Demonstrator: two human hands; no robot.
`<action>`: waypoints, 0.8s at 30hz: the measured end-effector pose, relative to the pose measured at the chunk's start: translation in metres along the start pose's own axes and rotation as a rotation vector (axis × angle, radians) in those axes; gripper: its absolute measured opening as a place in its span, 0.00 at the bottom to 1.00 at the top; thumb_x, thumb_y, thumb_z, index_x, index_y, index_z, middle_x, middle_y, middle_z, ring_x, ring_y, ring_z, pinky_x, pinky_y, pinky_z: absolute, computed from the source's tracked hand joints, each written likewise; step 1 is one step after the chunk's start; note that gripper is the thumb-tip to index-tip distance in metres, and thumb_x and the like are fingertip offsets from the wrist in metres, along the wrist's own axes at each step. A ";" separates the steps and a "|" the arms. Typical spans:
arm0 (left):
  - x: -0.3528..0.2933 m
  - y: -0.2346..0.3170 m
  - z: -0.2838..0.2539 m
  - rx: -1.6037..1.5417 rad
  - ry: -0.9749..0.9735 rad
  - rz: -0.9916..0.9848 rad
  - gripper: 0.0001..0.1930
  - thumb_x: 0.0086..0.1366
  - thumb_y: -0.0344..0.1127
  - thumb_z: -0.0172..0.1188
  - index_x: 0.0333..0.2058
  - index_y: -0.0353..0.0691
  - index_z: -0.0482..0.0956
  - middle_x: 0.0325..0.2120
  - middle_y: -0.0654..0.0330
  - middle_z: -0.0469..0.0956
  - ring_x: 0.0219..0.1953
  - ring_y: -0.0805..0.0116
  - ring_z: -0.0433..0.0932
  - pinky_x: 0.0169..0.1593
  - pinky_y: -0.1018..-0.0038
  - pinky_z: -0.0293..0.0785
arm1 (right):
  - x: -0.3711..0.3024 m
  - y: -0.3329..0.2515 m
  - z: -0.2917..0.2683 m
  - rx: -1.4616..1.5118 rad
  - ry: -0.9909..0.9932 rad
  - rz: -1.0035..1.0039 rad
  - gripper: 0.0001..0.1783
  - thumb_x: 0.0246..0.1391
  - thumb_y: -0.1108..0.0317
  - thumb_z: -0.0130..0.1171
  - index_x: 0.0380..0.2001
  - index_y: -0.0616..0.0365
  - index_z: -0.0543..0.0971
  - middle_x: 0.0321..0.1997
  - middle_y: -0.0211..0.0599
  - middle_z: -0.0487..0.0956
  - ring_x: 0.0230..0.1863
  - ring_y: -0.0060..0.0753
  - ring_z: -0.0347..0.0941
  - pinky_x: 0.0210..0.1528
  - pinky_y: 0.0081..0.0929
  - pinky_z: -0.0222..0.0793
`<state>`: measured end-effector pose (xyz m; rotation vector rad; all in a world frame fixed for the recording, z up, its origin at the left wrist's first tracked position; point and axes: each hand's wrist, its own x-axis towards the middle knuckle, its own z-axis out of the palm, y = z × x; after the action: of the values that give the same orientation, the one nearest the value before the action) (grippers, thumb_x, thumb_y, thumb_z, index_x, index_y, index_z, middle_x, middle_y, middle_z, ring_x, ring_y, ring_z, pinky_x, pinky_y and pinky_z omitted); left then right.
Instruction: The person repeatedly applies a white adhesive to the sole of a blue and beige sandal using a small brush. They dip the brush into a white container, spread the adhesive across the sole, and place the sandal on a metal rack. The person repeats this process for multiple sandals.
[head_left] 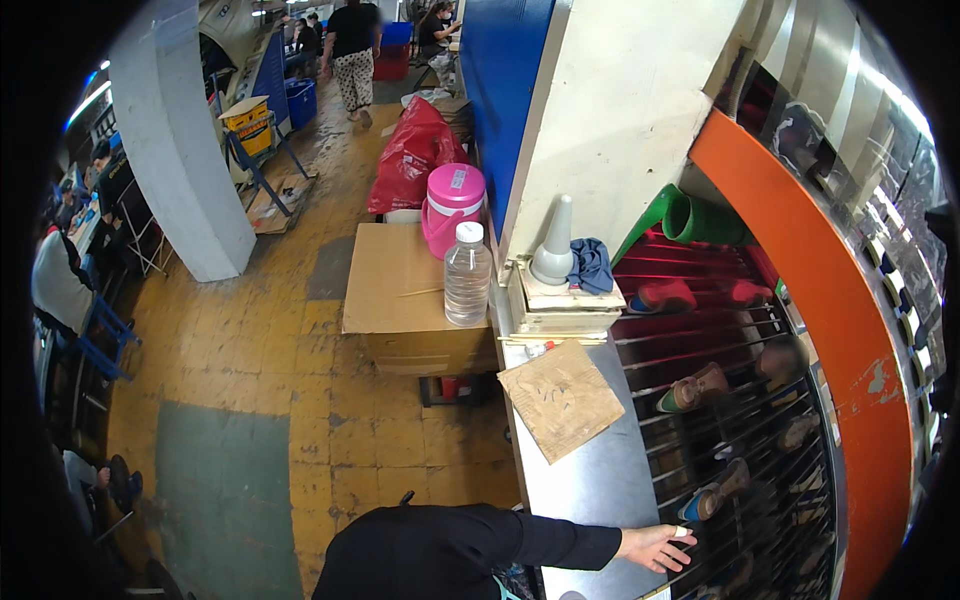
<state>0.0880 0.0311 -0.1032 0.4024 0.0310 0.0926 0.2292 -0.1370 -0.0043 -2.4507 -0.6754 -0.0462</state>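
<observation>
My left hand (655,548) reaches out from a black sleeve, over the edge between the metal bench top (585,500) and a rack of dark bars (700,440). Its fingers are spread with nothing in them, and a white wrap covers the thumb tip. Just beyond it, a shoe with a blue part (705,500) lies on the bars. Farther along sits a brown shoe with a green part (690,388), and more shoes lie along the rack. A flat cardboard piece (562,400) rests on the bench. My right hand is out of view.
An orange curved frame (830,260) arches over the rack. At the bench's far end, a white box (565,318) bears a grey cone (553,245) and blue cloth (590,265). Left of it, a cardboard box (400,280) carries a water bottle (467,280). A person (352,50) stands in the aisle.
</observation>
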 end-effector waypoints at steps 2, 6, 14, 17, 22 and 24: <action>0.001 0.000 0.000 0.005 -0.016 -0.034 0.36 0.62 0.66 0.52 0.65 0.61 0.59 0.61 0.56 0.66 0.55 0.62 0.71 0.57 0.63 0.63 | -0.001 -0.003 0.001 0.003 -0.020 -0.017 0.33 0.53 0.48 0.65 0.42 0.74 0.78 0.40 0.53 0.81 0.40 0.44 0.78 0.44 0.36 0.73; 0.001 0.002 0.000 0.012 -0.040 -0.035 0.35 0.62 0.65 0.52 0.65 0.60 0.60 0.59 0.56 0.68 0.54 0.62 0.71 0.59 0.61 0.62 | -0.002 -0.010 0.002 -0.006 -0.042 -0.038 0.33 0.53 0.48 0.65 0.42 0.75 0.77 0.41 0.53 0.81 0.40 0.44 0.78 0.44 0.36 0.74; 0.005 -0.001 0.000 -0.035 -0.020 -0.027 0.34 0.62 0.63 0.52 0.64 0.62 0.60 0.61 0.55 0.65 0.56 0.59 0.69 0.63 0.57 0.56 | -0.002 -0.018 0.001 -0.008 -0.064 -0.057 0.32 0.54 0.49 0.65 0.43 0.75 0.77 0.41 0.54 0.81 0.41 0.44 0.78 0.44 0.36 0.74; 0.007 -0.001 0.000 -0.038 -0.004 -0.047 0.33 0.62 0.62 0.52 0.64 0.63 0.60 0.61 0.55 0.65 0.56 0.59 0.69 0.63 0.58 0.56 | -0.002 -0.020 0.000 -0.008 -0.062 -0.057 0.32 0.54 0.49 0.65 0.44 0.75 0.77 0.41 0.54 0.81 0.41 0.44 0.78 0.44 0.36 0.74; 0.010 -0.001 -0.003 -0.063 -0.015 -0.036 0.32 0.62 0.62 0.53 0.63 0.65 0.60 0.59 0.55 0.67 0.52 0.62 0.71 0.59 0.60 0.61 | 0.001 -0.025 0.000 -0.008 -0.069 -0.081 0.32 0.54 0.50 0.65 0.44 0.75 0.77 0.42 0.55 0.81 0.41 0.45 0.78 0.45 0.36 0.74; 0.012 -0.003 -0.004 -0.077 -0.009 -0.047 0.31 0.62 0.61 0.53 0.63 0.66 0.61 0.57 0.56 0.67 0.50 0.63 0.71 0.56 0.62 0.64 | 0.003 -0.027 0.000 -0.008 -0.070 -0.085 0.32 0.54 0.50 0.64 0.45 0.75 0.76 0.42 0.55 0.81 0.42 0.45 0.79 0.45 0.36 0.74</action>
<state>0.1002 0.0314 -0.1083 0.3245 0.0281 0.0451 0.2187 -0.1170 0.0105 -2.4397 -0.8116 0.0037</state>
